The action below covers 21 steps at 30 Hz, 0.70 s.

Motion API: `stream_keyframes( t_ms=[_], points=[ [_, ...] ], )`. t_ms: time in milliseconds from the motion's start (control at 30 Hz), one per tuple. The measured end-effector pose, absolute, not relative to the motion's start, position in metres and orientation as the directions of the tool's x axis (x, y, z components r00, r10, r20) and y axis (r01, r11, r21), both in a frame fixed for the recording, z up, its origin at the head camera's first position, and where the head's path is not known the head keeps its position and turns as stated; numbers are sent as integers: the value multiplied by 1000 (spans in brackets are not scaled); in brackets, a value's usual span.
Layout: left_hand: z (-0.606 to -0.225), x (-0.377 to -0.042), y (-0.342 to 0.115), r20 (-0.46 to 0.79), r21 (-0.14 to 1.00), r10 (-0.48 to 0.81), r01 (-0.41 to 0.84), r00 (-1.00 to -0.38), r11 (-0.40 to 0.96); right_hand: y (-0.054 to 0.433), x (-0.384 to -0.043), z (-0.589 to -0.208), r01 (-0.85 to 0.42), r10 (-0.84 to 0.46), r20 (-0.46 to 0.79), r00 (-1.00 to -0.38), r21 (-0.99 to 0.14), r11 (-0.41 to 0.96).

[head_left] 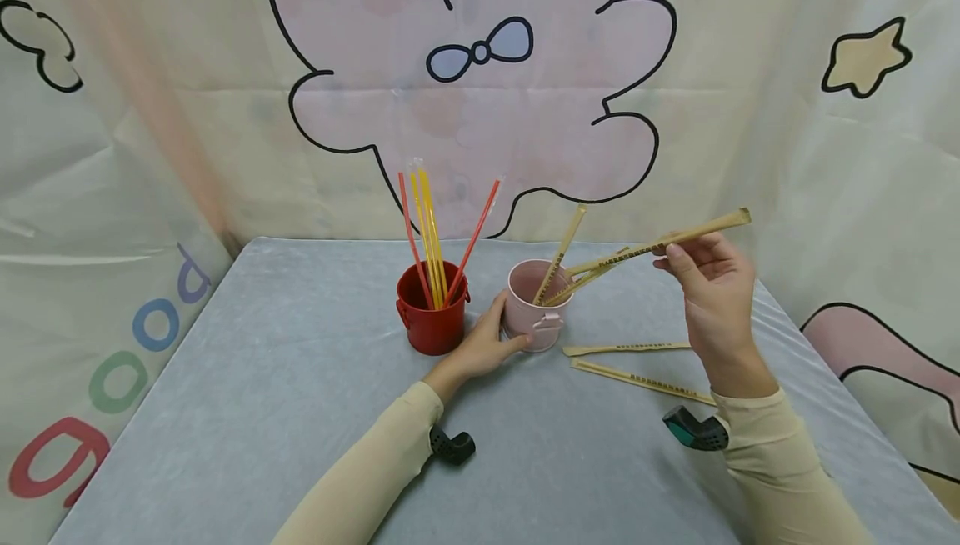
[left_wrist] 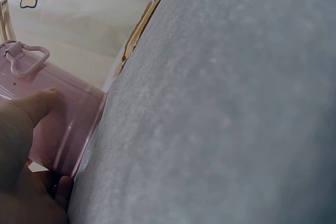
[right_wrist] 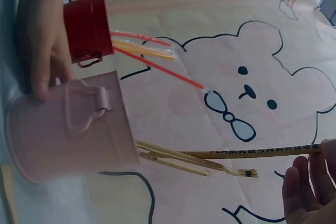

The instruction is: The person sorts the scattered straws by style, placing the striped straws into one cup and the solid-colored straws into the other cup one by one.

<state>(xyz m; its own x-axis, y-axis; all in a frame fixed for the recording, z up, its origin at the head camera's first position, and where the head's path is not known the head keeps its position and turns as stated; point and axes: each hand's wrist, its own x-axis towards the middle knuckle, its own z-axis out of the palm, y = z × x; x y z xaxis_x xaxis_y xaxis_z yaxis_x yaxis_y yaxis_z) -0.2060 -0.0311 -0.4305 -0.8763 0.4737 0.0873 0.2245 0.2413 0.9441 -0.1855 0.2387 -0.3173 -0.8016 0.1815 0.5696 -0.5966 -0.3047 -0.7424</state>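
My left hand (head_left: 480, 351) holds the small pink bucket (head_left: 525, 324) low on its side, thumb across the front and the other fingers around the far side. In the left wrist view the thumb lies on the pink wall below a small handle (left_wrist: 37, 69). Between thumb and fingers, my right hand (head_left: 718, 299) pinches a paper-wrapped straw (head_left: 686, 235) with dark print. Its far end slants down to the pink bucket's mouth. A few similar wrapped straws (head_left: 562, 252) lean inside that bucket; the right wrist view shows them (right_wrist: 184, 166) sticking out past the rim.
Left of the pink bucket stands a red bucket (head_left: 431, 332) with red straws (head_left: 474, 237) and yellow straws (head_left: 429, 220) in clear wrappers. Two paper-wrapped straws lie on the grey tablecloth (head_left: 525, 453), one straw (head_left: 626, 348) behind the other straw (head_left: 637, 379). A printed curtain (head_left: 750, 153) hangs behind.
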Motion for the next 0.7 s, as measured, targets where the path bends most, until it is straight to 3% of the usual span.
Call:
stream_keyframes(
  t_ms=[333, 700],
  points=[
    [-458, -222, -28, 86, 935, 466, 233, -881, 268, 236, -195, -334, -548, 168, 523, -836, -815, -187],
    [-458, -221, -27, 76, 923, 440, 231, -895, 309, 223, -197, -351, -435, -93, 430, -898, -899, 45]
  ],
)
